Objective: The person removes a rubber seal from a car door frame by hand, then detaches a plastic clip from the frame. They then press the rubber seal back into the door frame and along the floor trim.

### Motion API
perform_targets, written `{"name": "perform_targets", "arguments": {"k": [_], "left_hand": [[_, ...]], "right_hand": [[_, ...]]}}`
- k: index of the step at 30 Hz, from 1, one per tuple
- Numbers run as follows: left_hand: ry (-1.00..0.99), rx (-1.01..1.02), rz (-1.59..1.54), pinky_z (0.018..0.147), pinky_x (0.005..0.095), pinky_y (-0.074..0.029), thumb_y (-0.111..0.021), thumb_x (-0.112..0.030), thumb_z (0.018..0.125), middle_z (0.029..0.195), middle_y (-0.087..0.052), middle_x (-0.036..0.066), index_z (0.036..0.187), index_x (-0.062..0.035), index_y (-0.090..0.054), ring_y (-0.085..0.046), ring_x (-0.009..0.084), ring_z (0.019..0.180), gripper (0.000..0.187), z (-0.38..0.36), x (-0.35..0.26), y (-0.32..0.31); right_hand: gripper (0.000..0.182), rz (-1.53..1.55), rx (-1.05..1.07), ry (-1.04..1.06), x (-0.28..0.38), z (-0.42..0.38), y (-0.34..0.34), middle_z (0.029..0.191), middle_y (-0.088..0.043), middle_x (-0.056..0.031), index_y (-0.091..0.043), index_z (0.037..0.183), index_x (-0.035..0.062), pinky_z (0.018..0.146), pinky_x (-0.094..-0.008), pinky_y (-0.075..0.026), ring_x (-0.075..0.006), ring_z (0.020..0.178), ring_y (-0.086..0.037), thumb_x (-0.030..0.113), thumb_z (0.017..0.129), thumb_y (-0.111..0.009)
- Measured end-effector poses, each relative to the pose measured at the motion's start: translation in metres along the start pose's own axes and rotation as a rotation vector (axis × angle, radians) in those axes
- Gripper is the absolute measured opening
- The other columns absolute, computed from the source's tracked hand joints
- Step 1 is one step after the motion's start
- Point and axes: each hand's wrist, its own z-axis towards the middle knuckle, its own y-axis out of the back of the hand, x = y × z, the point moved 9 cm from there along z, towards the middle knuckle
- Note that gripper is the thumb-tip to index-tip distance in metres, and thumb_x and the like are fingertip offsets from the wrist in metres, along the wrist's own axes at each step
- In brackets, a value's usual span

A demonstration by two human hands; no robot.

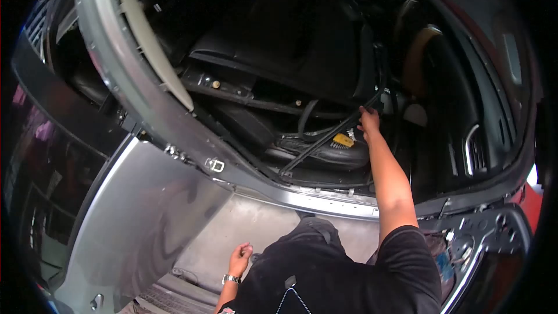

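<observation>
My right hand [369, 122] reaches through the car's door opening, its fingers closed on a long black strip [331, 144] that runs down to the left toward the sill. Just left of and below that hand, a yellow brush [343, 140] lies on a dark surface inside the car. My left hand [239, 257], with a watch on the wrist, hangs low outside the car with its fingers curled; whether anything is in them is too small to tell.
The silver door sill [325, 202] crosses in front of me. A grey door [145, 209] stands open at left, and a stripped door [465, 244] at lower right. A black seat [285, 29] and the dashboard [453, 81] are inside.
</observation>
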Motion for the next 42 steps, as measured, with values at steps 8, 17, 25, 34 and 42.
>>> {"name": "perform_targets", "arguments": {"k": [8, 17, 25, 34, 42], "left_hand": [[-0.174, -0.010, 0.045, 0.091, 0.0321, -0.055, -0.069, -0.010, 0.097, 0.122, -0.073, 0.011, 0.132, -0.0026, -0.063, -0.069, 0.0177, 0.104, 0.036, 0.039, -0.135, -0.064], [-0.249, 0.074, 0.008, 0.095, 0.0320, -0.055, -0.068, -0.012, 0.099, 0.126, -0.072, 0.013, 0.131, -0.0020, -0.063, -0.069, 0.0193, 0.114, 0.034, 0.047, -0.198, -0.106], [-0.721, 0.090, 0.255, 0.104, 0.0405, -0.049, -0.076, -0.018, 0.090, 0.144, -0.055, 0.014, 0.149, -0.0103, -0.049, -0.059, 0.0272, 0.126, 0.065, 0.052, -0.357, -0.153], [-0.737, 0.746, 0.132, 0.110, 0.0415, -0.044, -0.079, -0.024, 0.090, 0.139, -0.059, 0.015, 0.156, -0.0062, -0.038, -0.057, 0.0254, 0.127, 0.080, 0.003, -0.419, -0.257], [-1.000, 0.850, 0.331, 0.096, 0.0442, -0.053, -0.072, -0.022, 0.094, 0.121, -0.069, 0.019, 0.135, -0.0024, -0.057, -0.068, 0.0360, 0.111, 0.048, -0.033, -0.409, -0.295]], "right_hand": [[0.048, -0.040, -0.016, -0.084, 0.012, 0.034, 0.004, 0.111, -0.067, -0.0100, -0.055, 0.130, 0.0058, 0.055, -0.0349, -0.056, -0.0223, 0.092, -0.066, 0.026, 0.089, -0.071], [0.027, 0.311, 0.216, 0.166, 0.127, -0.021, 0.057, 0.096, -0.067, -0.0039, -0.058, 0.122, 0.0097, 0.051, -0.0299, -0.051, -0.0161, 0.075, -0.069, 0.020, 0.099, -0.065], [0.033, 0.365, 0.309, 0.290, 0.241, -0.049, 0.067, 0.095, -0.068, -0.0033, -0.062, 0.118, 0.0060, 0.068, -0.0368, -0.052, -0.0175, 0.082, -0.067, 0.033, 0.100, -0.069], [0.031, 0.305, 0.331, 0.497, 0.324, -0.087, 0.079, 0.091, -0.067, -0.0047, -0.065, 0.107, 0.0078, 0.078, -0.0378, -0.053, -0.0169, 0.082, -0.064, 0.038, 0.099, -0.070], [0.019, 0.537, 0.489, 0.659, 0.401, -0.125, 0.163, 0.082, -0.064, -0.0037, -0.066, 0.108, 0.0059, 0.060, -0.0239, -0.050, -0.0120, 0.068, -0.061, 0.023, 0.102, -0.066]]}}
